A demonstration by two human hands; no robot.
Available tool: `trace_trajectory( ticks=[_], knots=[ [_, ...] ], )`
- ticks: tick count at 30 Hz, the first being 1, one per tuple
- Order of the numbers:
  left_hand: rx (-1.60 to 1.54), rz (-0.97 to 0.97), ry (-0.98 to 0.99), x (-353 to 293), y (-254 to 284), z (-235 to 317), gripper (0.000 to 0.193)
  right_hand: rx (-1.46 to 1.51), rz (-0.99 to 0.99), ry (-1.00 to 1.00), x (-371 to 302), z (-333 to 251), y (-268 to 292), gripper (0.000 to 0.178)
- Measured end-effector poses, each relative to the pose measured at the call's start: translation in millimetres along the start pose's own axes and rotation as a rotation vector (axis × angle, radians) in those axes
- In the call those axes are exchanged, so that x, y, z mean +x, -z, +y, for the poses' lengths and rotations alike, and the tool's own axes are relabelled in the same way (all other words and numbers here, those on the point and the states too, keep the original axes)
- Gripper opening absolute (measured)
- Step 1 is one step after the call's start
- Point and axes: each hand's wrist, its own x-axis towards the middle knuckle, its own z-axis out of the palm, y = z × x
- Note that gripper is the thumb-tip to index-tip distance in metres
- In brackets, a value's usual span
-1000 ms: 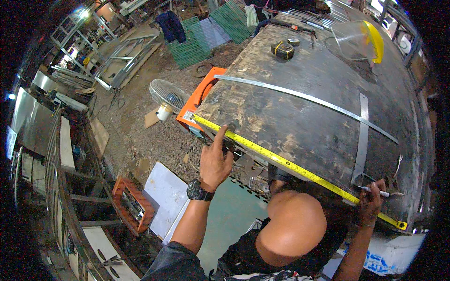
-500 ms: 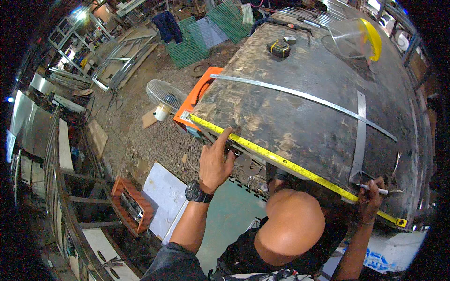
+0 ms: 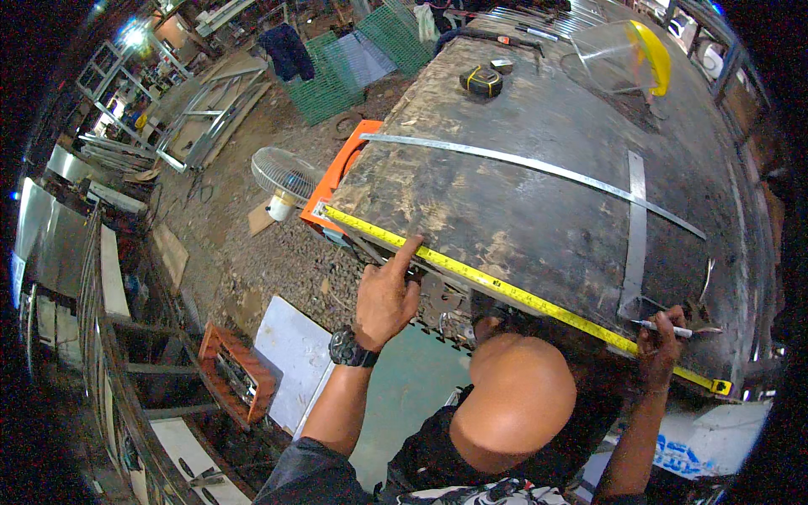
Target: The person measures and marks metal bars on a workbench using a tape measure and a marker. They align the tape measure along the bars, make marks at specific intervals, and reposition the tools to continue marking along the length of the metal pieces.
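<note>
A yellow tape measure [image 3: 497,285] is stretched along the near edge of a dark, worn worktable [image 3: 522,227]. My left hand [image 3: 387,299] is by its left part, index finger stretched out and pressed on the blade, thumb apart; the lower fingers are partly hidden. Pinched in the fingers of my right hand [image 3: 662,343] is a white marker pen [image 3: 678,331], over the blade near its right end. The pen's tip points left, close to the lower end of a flat metal strip [image 3: 635,227]. A long, thin metal strip [image 3: 505,160] crosses that one on the tabletop.
On the table lie a black coiled tape [image 3: 481,82] and a face shield with a yellow band [image 3: 648,57]. An orange frame [image 3: 341,172] is at its left edge, beside a fan [image 3: 284,178]. My bare knee [image 3: 513,404] is below the near edge.
The whole view has shifted slightly. Both hands keep nearly the same places on the tape measure, and the marker pen stays in my right hand.
</note>
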Motion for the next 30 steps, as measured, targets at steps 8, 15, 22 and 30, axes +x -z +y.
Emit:
trace_trajectory(
  ticks=[8,15,22,30],
  knots=[
    [-0.036,-0.029,-0.093,-2.9,-4.8,8.9,0.076,0.058,-0.044,-0.008,-3.5,-4.5,-6.8,0.022],
    [-0.047,-0.051,-0.023,-3.6,-6.9,10.9,0.082,0.067,0.079,-0.026,-3.1,-5.2,-13.1,0.02],
    [-0.064,-0.044,0.015,-4.6,-8.8,15.7,0.082,0.04,-0.012,-0.016,-3.0,-4.3,-7.2,0.021],
    [-0.013,-0.022,-0.027,-8.8,-9.7,26.2,0.077,0.076,-0.059,0.0,-1.3,-1.0,-5.3,0.021]
  ],
)
